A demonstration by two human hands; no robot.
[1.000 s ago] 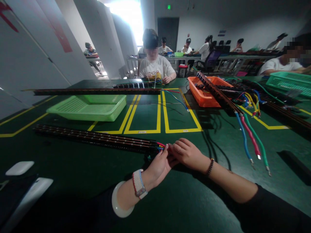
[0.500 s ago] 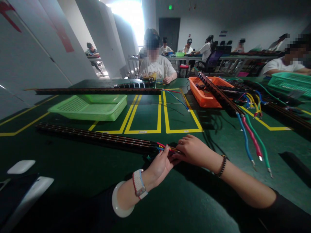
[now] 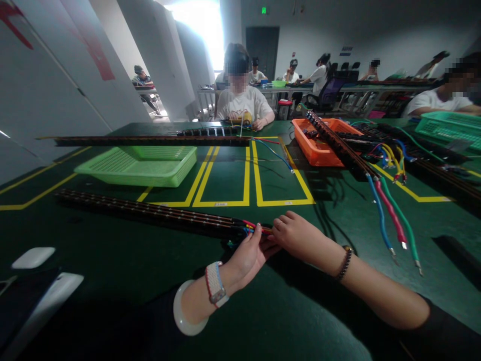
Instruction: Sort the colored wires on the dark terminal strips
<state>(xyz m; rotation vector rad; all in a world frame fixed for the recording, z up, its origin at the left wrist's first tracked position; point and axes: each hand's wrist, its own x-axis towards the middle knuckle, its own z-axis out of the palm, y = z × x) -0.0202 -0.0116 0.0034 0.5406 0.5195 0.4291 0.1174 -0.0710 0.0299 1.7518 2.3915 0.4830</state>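
A long black strip with copper-coloured rails [image 3: 150,214] lies across the table in front of me. From its right end come red, blue and yellow wires [image 3: 249,228]. My left hand [image 3: 248,258], with a watch at the wrist, grips these wires between thumb and fingers, palm turned up. Close against it, my right hand [image 3: 296,235] is closed over the wires' far ends from above. The wire tips are hidden under its fingers.
A green basket [image 3: 169,173] stands behind the strip, with another long strip [image 3: 150,142] lying over it. At right, an orange basket [image 3: 319,155] holds dark parts, and a strip leans on it, trailing thick blue, red and green cables [image 3: 389,215]. A co-worker [image 3: 244,103] sits opposite.
My right hand has slid slightly left and down along the wires, closer to my left hand. The left hand has stayed in place. The co-worker opposite has shifted a little.
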